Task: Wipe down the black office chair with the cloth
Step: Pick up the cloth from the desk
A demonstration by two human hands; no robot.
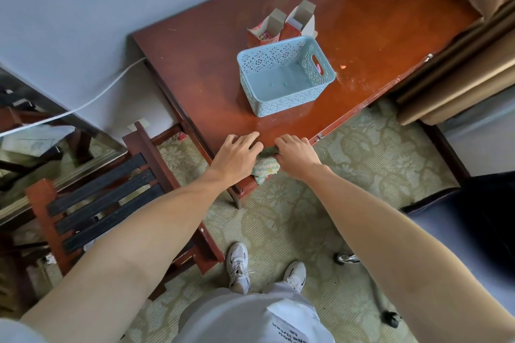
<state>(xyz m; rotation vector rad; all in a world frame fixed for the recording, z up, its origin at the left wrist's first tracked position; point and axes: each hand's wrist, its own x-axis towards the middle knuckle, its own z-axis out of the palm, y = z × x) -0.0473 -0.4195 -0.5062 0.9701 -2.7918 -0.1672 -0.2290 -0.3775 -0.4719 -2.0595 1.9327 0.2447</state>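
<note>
A green and pink cloth (264,166) lies bunched on the near corner of the reddish wooden table (211,69), hanging slightly over its edge. My left hand (237,153) rests on the cloth's left part with its fingers spread and fairly straight, reaching onto the tabletop. My right hand (296,152) is on the cloth's right side, fingers curled down over its far edge. The black office chair (473,220) stands at the right, its seat partly out of view, a caster (390,319) showing on the carpet.
A light blue perforated basket (281,75) stands mid-table, two open cardboard boxes (281,25) behind it. A wooden slatted chair (103,203) stands at the left. Tan curtains (473,44) hang at the right. My white shoes (239,267) are on patterned carpet.
</note>
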